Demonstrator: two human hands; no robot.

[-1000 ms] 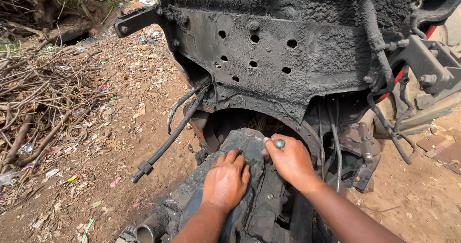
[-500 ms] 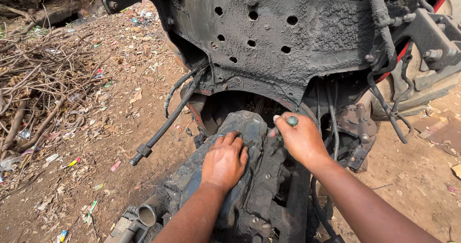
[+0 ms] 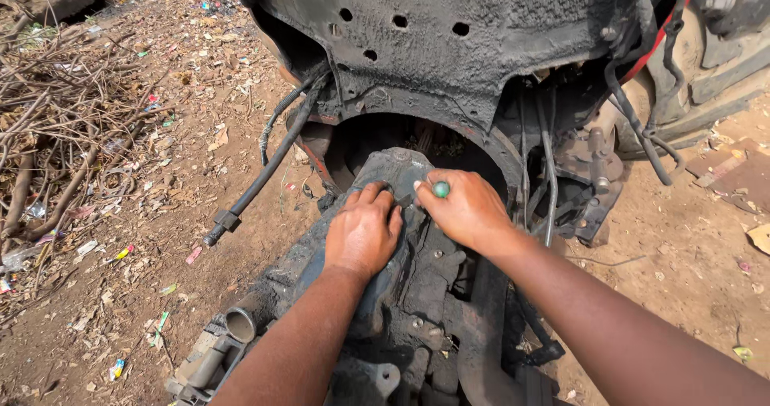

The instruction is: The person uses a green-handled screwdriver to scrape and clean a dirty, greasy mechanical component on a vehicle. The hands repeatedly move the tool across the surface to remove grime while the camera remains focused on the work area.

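Head view, outdoors, bare dirt ground (image 3: 200, 214) with litter.

Left hand (image 3: 362, 231): laid palm-down on the top of a grimy dark gearbox housing (image 3: 401, 294), fingers spread a little and curled over its upper edge. It grips nothing; flat contact with the casting only.

Right hand (image 3: 465, 210): just beside the left hand, to its right, fist closed around a tool. Only the tool's round green handle end (image 3: 440, 189) shows, poking out at the thumb side; the shaft and tip are hidden under the fingers, so I cannot tell where the tip sits. The handle end lies between the two hands, close to the left fingertips.

Gearbox housing: runs from under both hands back toward the wearer, its far end at the round opening (image 3: 417, 145) just beyond the fingertips. Bolt heads visible on the housing below the right wrist.

Beyond the hands: a black, grease-caked machine body (image 3: 481, 45) with a row of round holes. Left of the left hand, a black hose (image 3: 265, 169) hangs from the body down to the ground. Right of the right hand, thin black cables (image 3: 549, 165) hang down. Far left: pile of dry branches (image 3: 56, 117).
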